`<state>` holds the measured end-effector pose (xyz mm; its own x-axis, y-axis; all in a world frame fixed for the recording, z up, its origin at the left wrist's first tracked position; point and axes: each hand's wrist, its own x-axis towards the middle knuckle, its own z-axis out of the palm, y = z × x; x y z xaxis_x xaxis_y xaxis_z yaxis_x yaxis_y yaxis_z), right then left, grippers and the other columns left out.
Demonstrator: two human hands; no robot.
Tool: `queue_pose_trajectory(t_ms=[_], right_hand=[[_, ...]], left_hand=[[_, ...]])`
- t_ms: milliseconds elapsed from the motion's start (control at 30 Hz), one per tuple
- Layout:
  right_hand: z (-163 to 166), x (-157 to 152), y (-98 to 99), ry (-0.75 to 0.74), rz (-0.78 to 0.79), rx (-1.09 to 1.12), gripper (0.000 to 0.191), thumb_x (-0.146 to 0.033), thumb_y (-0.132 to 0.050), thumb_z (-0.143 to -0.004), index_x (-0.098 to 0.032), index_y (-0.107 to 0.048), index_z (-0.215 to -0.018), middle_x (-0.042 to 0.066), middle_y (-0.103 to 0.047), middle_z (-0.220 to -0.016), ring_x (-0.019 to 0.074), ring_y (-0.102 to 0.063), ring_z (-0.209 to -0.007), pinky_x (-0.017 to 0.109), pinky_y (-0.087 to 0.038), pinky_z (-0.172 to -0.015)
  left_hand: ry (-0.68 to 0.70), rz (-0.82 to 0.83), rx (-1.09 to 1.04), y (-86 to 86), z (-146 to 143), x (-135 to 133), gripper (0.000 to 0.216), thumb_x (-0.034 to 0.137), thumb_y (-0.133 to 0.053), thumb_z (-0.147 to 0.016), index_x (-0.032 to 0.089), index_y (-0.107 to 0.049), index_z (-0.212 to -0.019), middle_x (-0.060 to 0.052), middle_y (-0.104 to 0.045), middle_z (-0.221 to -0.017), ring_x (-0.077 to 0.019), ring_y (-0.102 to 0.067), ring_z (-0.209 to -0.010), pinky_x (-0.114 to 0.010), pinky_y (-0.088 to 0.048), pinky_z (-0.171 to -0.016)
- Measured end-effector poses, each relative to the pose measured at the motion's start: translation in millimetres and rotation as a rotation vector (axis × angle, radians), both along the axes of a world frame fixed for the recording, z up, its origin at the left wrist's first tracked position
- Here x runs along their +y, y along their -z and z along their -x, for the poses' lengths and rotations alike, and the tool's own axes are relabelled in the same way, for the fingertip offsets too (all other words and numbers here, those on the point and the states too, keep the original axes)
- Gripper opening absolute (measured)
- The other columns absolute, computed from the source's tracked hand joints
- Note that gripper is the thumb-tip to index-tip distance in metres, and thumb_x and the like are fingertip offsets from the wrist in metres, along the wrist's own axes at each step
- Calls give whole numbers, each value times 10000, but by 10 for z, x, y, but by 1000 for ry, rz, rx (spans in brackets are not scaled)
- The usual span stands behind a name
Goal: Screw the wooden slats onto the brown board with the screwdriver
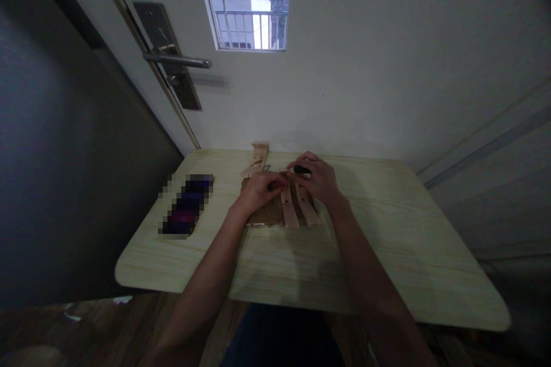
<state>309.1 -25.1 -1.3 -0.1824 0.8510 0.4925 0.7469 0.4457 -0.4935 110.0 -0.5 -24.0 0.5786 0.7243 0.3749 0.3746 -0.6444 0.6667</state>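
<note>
Two pale wooden strips with small dark holes, a left strip [289, 206] and a right strip [307, 209], lie side by side over a brown flat piece [263, 217] with a shiny, film-like edge. My left hand [259, 190] is closed in a pinch at the far end of the left strip; whatever its fingertips hold is hidden. Just across from it, my right hand [319, 176] is closed around a small tool with a black handle [302, 170], its tip pointing left and too small to make out. Behind my left hand lies another pale wooden piece [260, 152] with thin metal parts by it.
All this rests on a light wood-grain table [387, 229] with rounded front corners. A blurred-out dark object [187, 206] lies on its left side. Directly behind stands a white door [365, 69] with a metal handle [181, 61] and a small window [249, 6].
</note>
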Motion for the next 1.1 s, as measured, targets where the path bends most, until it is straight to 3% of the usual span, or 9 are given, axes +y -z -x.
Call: queue_pose_trajectory(t_ms=[267, 400, 600, 700, 767, 1100], right_hand=[[-9, -13, 7, -17, -48, 56, 259, -443, -650, -840, -258, -677, -1019, 40, -633, -964, 177, -607, -838, 293, -458, -725], [-29, -32, -91, 19, -195, 258, 219, -412, -477, -937, -239, -593, -1007, 60, -612, -965, 183, -577, -887, 326, -460, -802], [9, -149, -327, 136, -345, 567, 332, -492, -362, -972, -238, -487, -799, 9, -486, -760, 129, -475, -679, 280, -403, -644], [99, -156, -353, 29, -158, 582, 327, -510, -395, -960, -238, -450, -787, -37, -402, -645, 97, -386, -529, 251, -320, -499], [167, -123, -322, -38, -76, 505, 337, -515, -427, -947, -230, -439, -767, -37, -434, -642, 93, -413, -545, 248, -332, -518], [273, -51, -196, -119, -77, 421, 281, -458, -483, -935, -217, -462, -793, -27, -468, -704, 99, -451, -619, 247, -385, -581]], left_hand=[[12, 19, -21, 18, 10, 6, 96, 152, -649, -818, 181, -706, -891, -9, -702, -791, -142, -644, -712, -252, -507, -680], [14, 52, -42, 39, 8, 12, 58, 174, -655, -822, 180, -674, -877, -7, -702, -824, -141, -640, -733, -250, -500, -684], [-35, 18, -23, 75, 17, 29, 140, 223, -667, -820, 179, -545, -769, 34, -598, -716, -119, -574, -660, -226, -444, -626], [-52, -10, -6, 74, 16, 33, 179, 237, -668, -818, 182, -514, -745, 45, -566, -691, -115, -543, -636, -225, -410, -612], [-61, -16, 4, 61, 11, 31, 188, 242, -665, -818, 183, -505, -738, 47, -565, -692, -117, -539, -639, -226, -392, -610], [-61, -27, 30, 0, -3, 9, 196, 212, -678, -804, 185, -500, -727, 52, -569, -681, -116, -540, -625, -226, -373, -599]])
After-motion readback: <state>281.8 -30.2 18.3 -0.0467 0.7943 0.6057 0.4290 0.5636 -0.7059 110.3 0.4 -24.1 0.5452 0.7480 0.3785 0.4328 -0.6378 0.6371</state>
